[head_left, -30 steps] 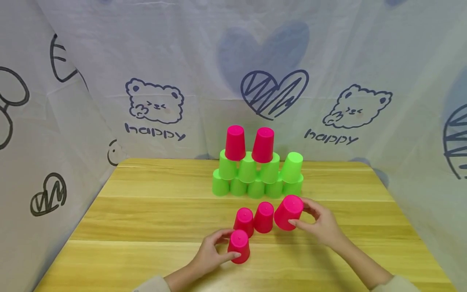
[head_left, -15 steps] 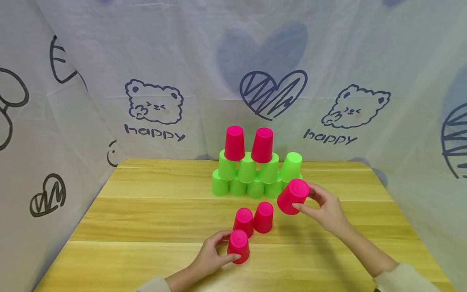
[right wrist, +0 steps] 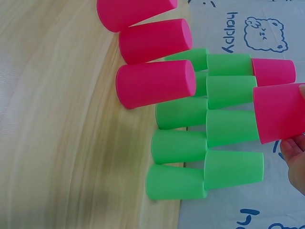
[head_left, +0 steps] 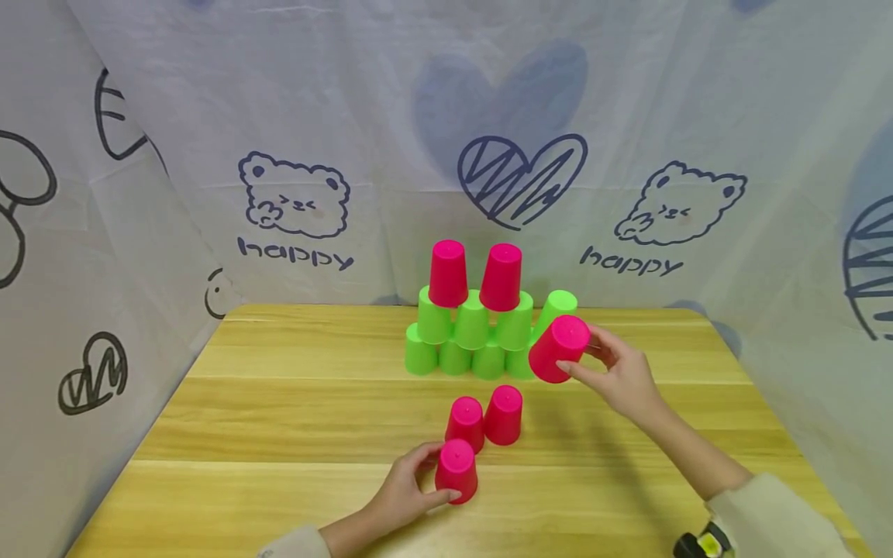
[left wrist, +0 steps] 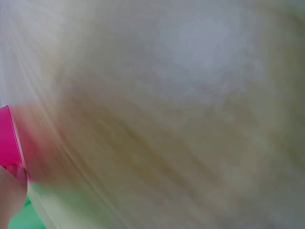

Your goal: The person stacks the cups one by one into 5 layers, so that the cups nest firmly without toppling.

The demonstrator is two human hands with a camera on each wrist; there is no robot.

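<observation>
In the head view my right hand (head_left: 621, 376) holds a pink cup (head_left: 560, 349) upside down and tilted, thumb in front and fingers behind. That cup is up in the air, overlapping the right end of the green cup stack (head_left: 473, 322). Two upside-down pink cups (head_left: 448, 273) stand on the stack's second row. Near the front, my left hand (head_left: 403, 488) grips another upside-down pink cup (head_left: 456, 471) between thumb and fingers. Just behind it stand two more pink cups, one (head_left: 465, 425) close to it and one (head_left: 504, 415) further right.
The wooden table (head_left: 279, 434) backs onto a white curtain (head_left: 391, 116) printed with bears and hearts. In the right wrist view the green cups (right wrist: 176, 182) form two staggered rows. The left wrist view is mostly a blurred, pale surface.
My right hand has lifted its pink cup up and away from the front pink cups, toward the right end of the green stack. The left hand has stayed at its cup.
</observation>
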